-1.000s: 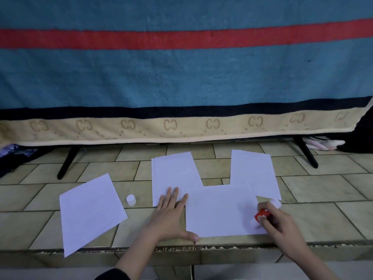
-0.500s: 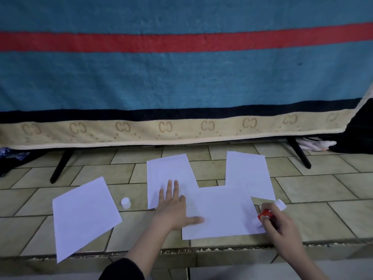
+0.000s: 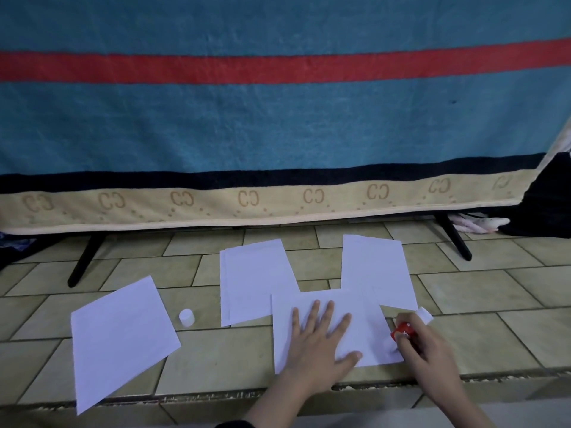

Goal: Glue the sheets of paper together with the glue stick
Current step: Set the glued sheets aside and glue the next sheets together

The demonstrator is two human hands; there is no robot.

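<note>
Several white paper sheets lie on a tiled floor. My left hand [image 3: 321,338] presses flat, fingers spread, on the nearest sheet [image 3: 367,307]. My right hand [image 3: 423,347] grips a red glue stick [image 3: 401,330], its tip down on that sheet's right edge. The near sheet overlaps the lower edges of a middle sheet [image 3: 253,276] and a right sheet [image 3: 375,267]. A separate sheet [image 3: 120,335] lies tilted at the left. The white glue cap [image 3: 186,317] stands between the left sheet and the middle sheet.
A large blue blanket [image 3: 278,118] with a red stripe and beige border hangs behind the sheets, with black legs [image 3: 83,261] under it. A step edge [image 3: 216,396] runs just below my hands. A small white object [image 3: 425,313] lies right of the glue stick.
My left hand slid right from the near sheet's left edge onto its middle. The right hand with the glue stick stayed at the sheet's right edge.
</note>
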